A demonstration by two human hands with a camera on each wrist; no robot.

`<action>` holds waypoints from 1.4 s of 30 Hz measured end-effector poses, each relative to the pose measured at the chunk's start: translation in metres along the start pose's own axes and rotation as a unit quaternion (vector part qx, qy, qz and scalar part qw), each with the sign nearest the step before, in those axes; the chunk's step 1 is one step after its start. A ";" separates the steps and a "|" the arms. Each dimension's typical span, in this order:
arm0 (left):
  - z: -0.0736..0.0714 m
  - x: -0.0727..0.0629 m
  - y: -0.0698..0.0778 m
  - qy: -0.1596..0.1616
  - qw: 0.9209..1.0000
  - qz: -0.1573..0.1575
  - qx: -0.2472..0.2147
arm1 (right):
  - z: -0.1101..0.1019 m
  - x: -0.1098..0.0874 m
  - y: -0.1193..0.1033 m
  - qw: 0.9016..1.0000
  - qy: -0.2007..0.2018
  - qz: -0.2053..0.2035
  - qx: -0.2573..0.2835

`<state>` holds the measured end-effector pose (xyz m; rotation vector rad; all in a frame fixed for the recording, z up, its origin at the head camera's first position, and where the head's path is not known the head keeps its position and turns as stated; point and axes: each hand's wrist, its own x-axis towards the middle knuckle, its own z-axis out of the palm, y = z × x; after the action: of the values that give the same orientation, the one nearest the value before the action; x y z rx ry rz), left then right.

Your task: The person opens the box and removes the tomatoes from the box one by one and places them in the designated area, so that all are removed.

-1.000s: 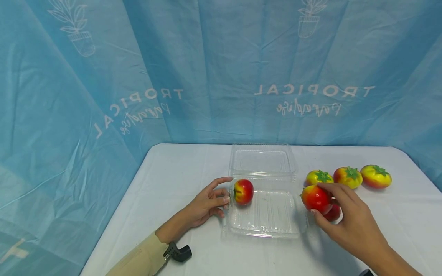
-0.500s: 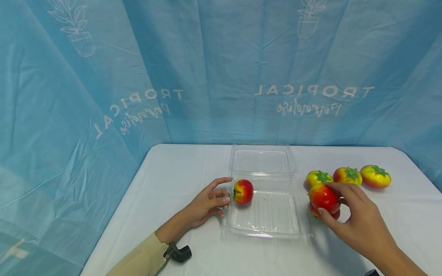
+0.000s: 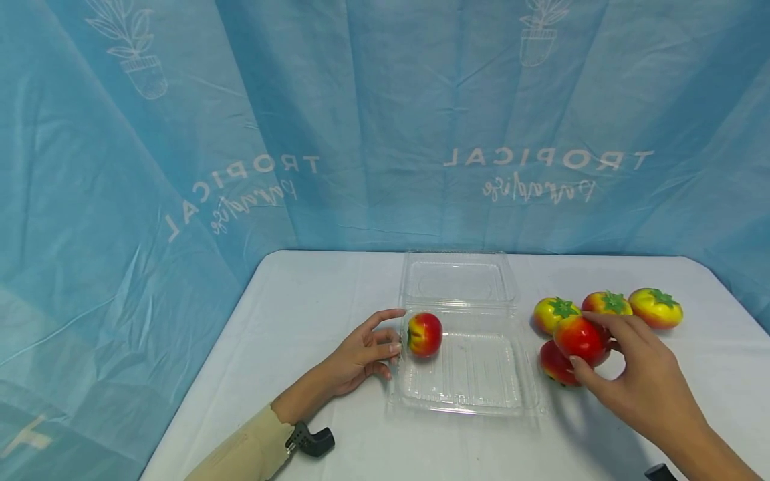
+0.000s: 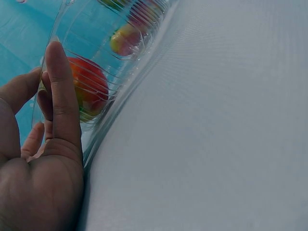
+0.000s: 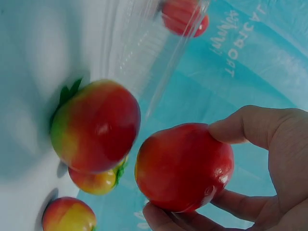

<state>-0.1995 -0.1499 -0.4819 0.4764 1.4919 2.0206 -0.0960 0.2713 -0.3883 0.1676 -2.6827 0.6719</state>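
Observation:
Over the right side of the table my right hand (image 3: 652,381) holds a red-and-yellow toy tomato (image 3: 582,339) between thumb and fingers; its glossy red side fills the middle of the right wrist view. Just left of and below it, another toy tomato (image 3: 558,364) lies on the cloth, partly overlapped. My left hand (image 3: 361,354) pinches the left rim of a clear plastic container (image 3: 460,405), thumb along the outer wall. Inside, against that left wall, sits one toy tomato (image 3: 424,335), seen through the ribbed plastic in the left wrist view.
Behind my right hand several more toy tomatoes stand in a row: a yellow one (image 3: 555,316), a mixed one (image 3: 606,302) and a yellow-red one (image 3: 656,307). The container's hinged lid (image 3: 457,280) lies open toward the table's back edge, before a blue printed curtain (image 3: 385,133).
My right hand has moved right with the toy tomato, uncovering more of the one lying beneath it. My left hand and the container have stayed put.

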 end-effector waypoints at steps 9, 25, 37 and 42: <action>0.000 0.000 0.000 -0.001 1.000 -0.008 0.000 | -0.006 0.004 0.005 0.999 -0.002 0.035 -0.023; -0.001 -0.001 -0.001 0.003 1.000 -0.003 0.008 | -0.011 0.008 0.024 0.997 -0.020 0.056 -0.045; -0.001 0.000 0.000 0.004 1.000 0.000 0.014 | -0.014 0.012 0.032 0.994 -0.050 0.078 -0.064; -0.002 -0.001 -0.002 0.001 1.000 -0.001 0.011 | -0.012 0.014 0.038 0.992 -0.060 0.090 -0.068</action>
<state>-0.2000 -0.1516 -0.4840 0.4834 1.5171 2.0055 -0.1127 0.3104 -0.3893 -0.0729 -2.8724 0.5426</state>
